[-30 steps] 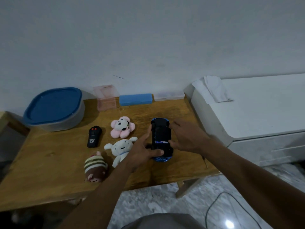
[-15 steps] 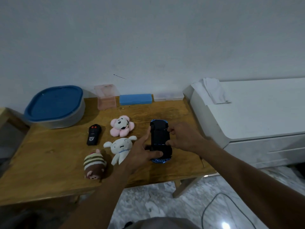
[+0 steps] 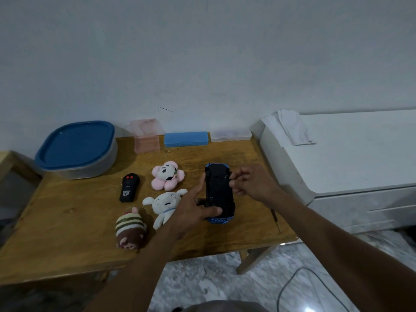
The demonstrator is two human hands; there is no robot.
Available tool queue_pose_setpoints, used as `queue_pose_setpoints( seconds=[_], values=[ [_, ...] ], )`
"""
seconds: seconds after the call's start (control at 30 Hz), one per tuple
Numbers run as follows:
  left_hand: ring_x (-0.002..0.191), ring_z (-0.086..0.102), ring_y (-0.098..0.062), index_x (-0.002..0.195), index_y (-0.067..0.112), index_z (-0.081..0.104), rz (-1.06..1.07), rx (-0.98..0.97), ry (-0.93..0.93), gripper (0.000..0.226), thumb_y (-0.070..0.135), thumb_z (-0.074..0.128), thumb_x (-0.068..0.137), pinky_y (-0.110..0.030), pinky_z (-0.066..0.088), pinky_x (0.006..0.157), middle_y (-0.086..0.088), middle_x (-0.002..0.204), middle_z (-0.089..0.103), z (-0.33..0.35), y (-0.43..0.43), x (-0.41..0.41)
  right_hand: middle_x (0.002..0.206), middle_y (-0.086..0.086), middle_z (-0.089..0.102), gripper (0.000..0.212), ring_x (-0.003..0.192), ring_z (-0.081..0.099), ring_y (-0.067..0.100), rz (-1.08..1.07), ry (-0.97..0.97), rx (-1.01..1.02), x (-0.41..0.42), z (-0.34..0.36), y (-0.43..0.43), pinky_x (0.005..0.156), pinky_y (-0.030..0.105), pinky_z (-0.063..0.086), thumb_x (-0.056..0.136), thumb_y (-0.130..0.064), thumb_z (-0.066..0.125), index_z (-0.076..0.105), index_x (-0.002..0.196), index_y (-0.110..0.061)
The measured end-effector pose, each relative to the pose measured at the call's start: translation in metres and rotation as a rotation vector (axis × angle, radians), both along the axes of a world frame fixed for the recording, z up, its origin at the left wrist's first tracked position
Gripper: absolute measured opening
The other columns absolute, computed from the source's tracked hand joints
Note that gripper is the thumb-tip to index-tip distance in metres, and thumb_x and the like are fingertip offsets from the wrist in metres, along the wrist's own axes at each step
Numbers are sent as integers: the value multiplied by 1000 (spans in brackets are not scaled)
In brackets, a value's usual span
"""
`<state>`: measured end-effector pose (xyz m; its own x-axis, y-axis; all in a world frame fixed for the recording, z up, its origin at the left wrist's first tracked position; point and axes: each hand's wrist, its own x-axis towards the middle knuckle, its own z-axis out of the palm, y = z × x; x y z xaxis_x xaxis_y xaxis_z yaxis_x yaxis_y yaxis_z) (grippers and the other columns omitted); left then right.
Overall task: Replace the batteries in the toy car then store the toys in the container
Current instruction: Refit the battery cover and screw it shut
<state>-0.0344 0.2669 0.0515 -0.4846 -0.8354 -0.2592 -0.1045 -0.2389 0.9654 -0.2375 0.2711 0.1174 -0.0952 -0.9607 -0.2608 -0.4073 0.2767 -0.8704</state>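
Right hand (image 3: pixel 249 183) has curled up since a second ago, when it lay flat over the car. Its fingers are now bunched and pinching the far right edge of the toy car (image 3: pixel 219 192). The car sits on the right half of the wooden table (image 3: pixel 67 221), upside down with its black underside up and blue body peeking out at both ends. Left hand (image 3: pixel 193 210) grips the near end, thumb wrapped across it, index finger stretched along the car's left side.

Just left of that hand lies a white plush (image 3: pixel 165 203), with a pink flower plush (image 3: pixel 167 175) behind it and a striped plush (image 3: pixel 130 229) nearer the table's front. A black remote (image 3: pixel 129 187) lies further left. The grey container (image 3: pixel 76 149), blue lid on, sits at the back left corner. A screwdriver (image 3: pixel 276 220) lies near the right edge.
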Motion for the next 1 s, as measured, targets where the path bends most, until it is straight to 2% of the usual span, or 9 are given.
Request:
queue_pose_setpoints(
  seconds=[0.1, 0.2, 0.63, 0.77, 0.87, 1.0],
  values=[
    [117, 62, -24, 146, 52, 23, -8, 4, 2, 110, 20, 88, 63, -53, 49, 99, -1, 124, 68, 0, -1, 1, 81, 11, 71, 9, 75, 69, 22, 23, -17, 13, -1, 0, -2, 69, 29, 59, 83, -2, 69, 66, 91, -6],
    [117, 62, -24, 147, 50, 22, -17, -13, 1, 110, 20, 87, 63, -54, 49, 99, -1, 124, 68, 0, -1, 1, 80, 10, 71, 10, 75, 69, 21, 45, -9, 14, -2, 0, -5, 70, 30, 59, 83, -3, 69, 67, 91, -8],
    [113, 65, -20, 151, 40, 21, 28, -40, 16, 104, -1, 79, 74, -53, 51, 96, 1, 122, 69, 11, -3, 5, 80, 9, 72, 9, 75, 69, 20, 45, -48, 28, 3, 7, -9, 75, 33, 59, 84, -3, 69, 67, 91, -9],
    [112, 66, -20, 152, 38, 19, 33, -60, 6, 105, -2, 79, 75, -51, 52, 96, 0, 123, 69, 10, -1, 4, 79, 8, 72, 8, 74, 70, 19, 44, 22, 18, 5, 7, -9, 72, 32, 60, 83, -5, 71, 67, 88, -11],
    [111, 65, -19, 151, 40, 20, 45, -75, -5, 105, -1, 79, 75, -51, 52, 96, 3, 122, 69, 8, -1, 5, 76, 1, 71, 7, 71, 69, 13, 23, 152, -30, 11, 7, -9, 70, 29, 59, 81, -12, 73, 68, 82, -17],
    [113, 65, -19, 151, 39, 21, 45, -80, -2, 105, -1, 80, 74, -51, 51, 97, 3, 123, 68, 9, -1, 4, 78, -11, 63, 12, 71, 56, 1, 12, 346, -83, 20, 8, -5, 57, 14, 37, 78, -25, 76, 69, 85, -19]
  ],
)
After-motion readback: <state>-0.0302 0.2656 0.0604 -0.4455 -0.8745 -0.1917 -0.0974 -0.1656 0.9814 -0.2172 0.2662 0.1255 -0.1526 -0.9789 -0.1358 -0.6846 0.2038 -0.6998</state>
